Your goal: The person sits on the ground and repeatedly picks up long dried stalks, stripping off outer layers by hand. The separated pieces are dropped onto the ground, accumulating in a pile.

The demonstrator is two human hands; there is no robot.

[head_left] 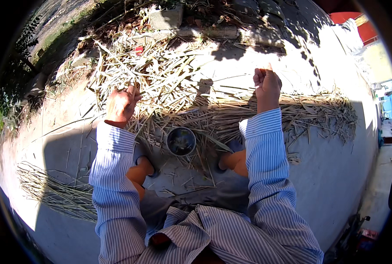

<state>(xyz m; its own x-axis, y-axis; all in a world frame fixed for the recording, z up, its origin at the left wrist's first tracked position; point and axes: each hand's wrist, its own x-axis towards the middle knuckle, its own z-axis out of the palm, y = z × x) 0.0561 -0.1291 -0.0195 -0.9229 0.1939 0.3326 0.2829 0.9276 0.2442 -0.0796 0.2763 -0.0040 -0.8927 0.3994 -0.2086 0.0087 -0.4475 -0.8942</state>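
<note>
My left hand (122,104) is closed over the left part of a heap of dry, pale stalks (160,75). A long thin stalk trails from near its wrist toward the lower left; what the fingers grip is hidden. Held up at the right, beyond the long bundle of stalks (301,108), my right hand (267,82) has curled fingers with the index finger pointing away. A thin dark stalk (231,78) runs from the heap to its fingers. Between my feet stands a round metal bowl (181,141) with dark liquid in it.
Another bundle of thin stalks (57,193) lies on the concrete at the left. A small red object (139,50) rests on the heap. Behind it are a concrete block (166,18) and a low kerb (262,37). Loose stalks litter the ground around my feet.
</note>
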